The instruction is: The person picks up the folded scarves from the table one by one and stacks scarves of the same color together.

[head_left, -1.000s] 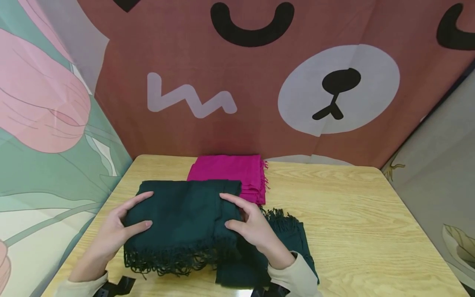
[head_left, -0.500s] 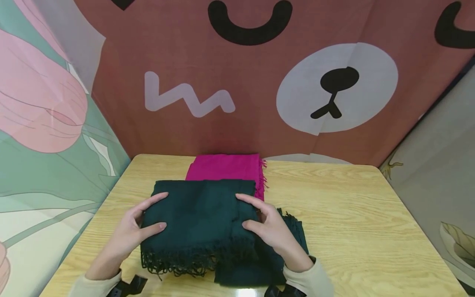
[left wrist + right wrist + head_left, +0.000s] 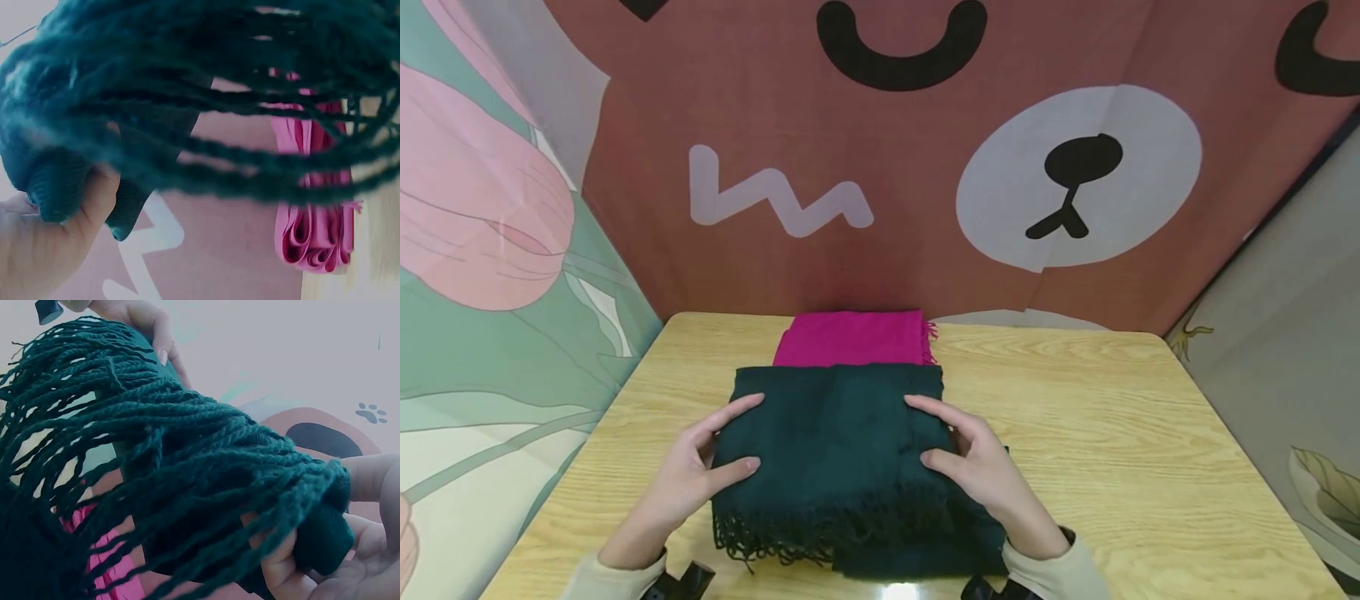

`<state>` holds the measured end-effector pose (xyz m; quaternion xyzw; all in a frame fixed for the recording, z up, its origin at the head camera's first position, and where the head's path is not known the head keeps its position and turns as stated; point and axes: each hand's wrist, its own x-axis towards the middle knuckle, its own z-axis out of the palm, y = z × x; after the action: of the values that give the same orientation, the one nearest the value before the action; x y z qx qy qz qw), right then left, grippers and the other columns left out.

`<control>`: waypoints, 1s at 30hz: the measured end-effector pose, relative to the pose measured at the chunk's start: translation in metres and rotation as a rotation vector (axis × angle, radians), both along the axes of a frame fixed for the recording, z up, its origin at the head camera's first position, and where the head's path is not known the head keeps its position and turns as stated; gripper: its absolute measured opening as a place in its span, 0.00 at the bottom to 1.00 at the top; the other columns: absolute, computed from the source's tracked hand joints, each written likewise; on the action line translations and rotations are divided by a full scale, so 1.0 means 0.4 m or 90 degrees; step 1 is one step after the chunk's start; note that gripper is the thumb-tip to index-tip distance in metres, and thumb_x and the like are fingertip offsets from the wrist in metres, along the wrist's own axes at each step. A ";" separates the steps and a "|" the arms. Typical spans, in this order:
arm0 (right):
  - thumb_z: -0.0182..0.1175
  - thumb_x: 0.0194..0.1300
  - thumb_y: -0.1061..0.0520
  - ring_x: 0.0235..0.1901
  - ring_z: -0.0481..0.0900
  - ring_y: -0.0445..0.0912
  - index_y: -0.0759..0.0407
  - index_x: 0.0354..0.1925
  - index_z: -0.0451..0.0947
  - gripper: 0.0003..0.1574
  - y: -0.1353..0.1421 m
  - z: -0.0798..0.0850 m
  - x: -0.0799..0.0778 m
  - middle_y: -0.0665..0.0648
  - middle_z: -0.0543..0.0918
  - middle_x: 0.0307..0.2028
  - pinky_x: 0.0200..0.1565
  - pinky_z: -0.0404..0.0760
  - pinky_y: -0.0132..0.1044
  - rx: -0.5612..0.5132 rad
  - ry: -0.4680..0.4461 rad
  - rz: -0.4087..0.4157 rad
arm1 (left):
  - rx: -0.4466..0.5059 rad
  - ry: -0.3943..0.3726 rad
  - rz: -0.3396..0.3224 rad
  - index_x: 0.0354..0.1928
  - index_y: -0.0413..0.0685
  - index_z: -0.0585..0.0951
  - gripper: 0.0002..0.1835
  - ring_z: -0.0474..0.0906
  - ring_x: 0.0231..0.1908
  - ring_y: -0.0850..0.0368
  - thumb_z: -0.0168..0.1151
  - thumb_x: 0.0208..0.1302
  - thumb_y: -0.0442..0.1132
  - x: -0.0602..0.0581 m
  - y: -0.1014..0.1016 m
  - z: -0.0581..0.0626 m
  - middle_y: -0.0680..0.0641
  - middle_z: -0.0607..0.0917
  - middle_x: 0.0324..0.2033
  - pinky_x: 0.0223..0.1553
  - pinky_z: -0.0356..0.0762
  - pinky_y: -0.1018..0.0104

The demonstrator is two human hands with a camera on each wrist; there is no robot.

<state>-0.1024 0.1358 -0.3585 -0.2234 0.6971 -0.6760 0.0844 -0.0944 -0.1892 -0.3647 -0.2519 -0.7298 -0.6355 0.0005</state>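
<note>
A folded dark green fringed scarf (image 3: 831,442) is held flat between both hands in the head view. My left hand (image 3: 696,471) grips its left side and my right hand (image 3: 981,467) its right side, thumbs and index fingers on top. In the right wrist view, fingers of the right hand (image 3: 369,544) curl under the folded end. Fringe hangs along the near edge and fills much of the left wrist view. Below the held scarf lies a second dark green folded cloth (image 3: 925,560), mostly covered by it from this angle.
Behind the held scarf, a folded magenta scarf (image 3: 850,338) with short fringe lies at the far edge of the wooden table (image 3: 1097,433). A brown curtain (image 3: 775,275) with a bear print hangs right behind the table. Printed cloth also closes off both sides.
Both hands have carried the held green scarf to the right. It now overlaps most of the lower green cloth and more of the magenta scarf in the head view.
</note>
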 end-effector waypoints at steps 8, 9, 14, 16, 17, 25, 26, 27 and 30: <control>0.53 0.54 0.73 0.42 0.72 0.41 0.62 0.61 0.66 0.34 0.032 -0.004 0.010 0.62 0.66 0.61 0.40 0.73 0.33 0.050 0.044 -0.019 | -0.071 0.014 0.025 0.63 0.40 0.66 0.33 0.77 0.28 0.63 0.62 0.53 0.24 0.004 0.021 -0.009 0.54 0.76 0.51 0.28 0.76 0.69; 0.54 0.54 0.73 0.45 0.71 0.41 0.62 0.61 0.66 0.34 0.036 -0.004 0.012 0.61 0.66 0.61 0.41 0.72 0.33 0.059 0.043 -0.025 | -0.068 0.011 0.015 0.63 0.39 0.65 0.33 0.78 0.28 0.63 0.61 0.53 0.23 0.003 0.023 -0.010 0.52 0.78 0.49 0.29 0.77 0.68; 0.54 0.54 0.72 0.58 0.63 0.45 0.60 0.61 0.67 0.34 0.051 -0.004 0.018 0.59 0.65 0.62 0.50 0.68 0.33 0.076 0.021 -0.035 | -0.065 0.010 -0.001 0.63 0.39 0.65 0.33 0.62 0.10 0.65 0.61 0.53 0.23 -0.001 0.033 -0.018 0.48 0.81 0.39 0.14 0.67 0.72; 0.54 0.55 0.71 0.58 0.63 0.48 0.59 0.61 0.67 0.34 0.056 -0.005 0.019 0.59 0.64 0.63 0.50 0.69 0.33 0.082 0.011 -0.036 | -0.084 0.014 0.016 0.63 0.41 0.66 0.33 0.51 0.06 0.63 0.63 0.52 0.25 -0.001 0.037 -0.021 0.50 0.77 0.29 0.09 0.58 0.71; 0.54 0.55 0.71 0.57 0.63 0.49 0.59 0.61 0.67 0.34 0.059 -0.005 0.019 0.59 0.64 0.63 0.49 0.69 0.33 0.087 0.009 -0.037 | -0.089 0.015 0.019 0.63 0.41 0.66 0.33 0.51 0.06 0.61 0.63 0.52 0.26 -0.002 0.039 -0.024 0.50 0.75 0.26 0.09 0.57 0.70; 0.54 0.55 0.71 0.57 0.62 0.51 0.57 0.61 0.67 0.34 0.090 -0.011 0.023 0.59 0.65 0.62 0.47 0.68 0.36 0.118 0.014 -0.050 | -0.087 0.012 -0.005 0.63 0.42 0.66 0.33 0.50 0.07 0.60 0.63 0.53 0.27 -0.010 0.063 -0.041 0.47 0.62 0.18 0.09 0.55 0.72; 0.55 0.55 0.71 0.59 0.61 0.52 0.57 0.61 0.67 0.34 0.093 -0.011 0.024 0.59 0.65 0.63 0.48 0.68 0.37 0.122 0.013 -0.052 | -0.086 0.012 -0.008 0.63 0.42 0.66 0.33 0.49 0.07 0.60 0.63 0.53 0.27 -0.011 0.065 -0.043 0.48 0.66 0.22 0.09 0.55 0.72; 0.55 0.55 0.71 0.60 0.59 0.52 0.57 0.61 0.67 0.34 0.096 -0.010 0.025 0.59 0.65 0.63 0.49 0.68 0.38 0.127 0.011 -0.057 | -0.087 0.013 -0.011 0.63 0.42 0.66 0.33 0.49 0.07 0.60 0.63 0.54 0.28 -0.012 0.068 -0.045 0.48 0.70 0.26 0.09 0.55 0.72; 0.55 0.55 0.71 0.57 0.61 0.55 0.58 0.61 0.67 0.33 0.105 -0.009 0.028 0.60 0.64 0.63 0.41 0.72 0.37 0.127 -0.001 -0.062 | -0.081 0.013 -0.024 0.63 0.42 0.66 0.32 0.49 0.07 0.60 0.63 0.54 0.27 -0.018 0.078 -0.048 0.42 0.74 0.45 0.09 0.54 0.72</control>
<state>-0.0911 0.1778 -0.3621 -0.1792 0.7706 -0.6071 0.0740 -0.1018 -0.1579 -0.3841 -0.2717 -0.7637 -0.5853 -0.0203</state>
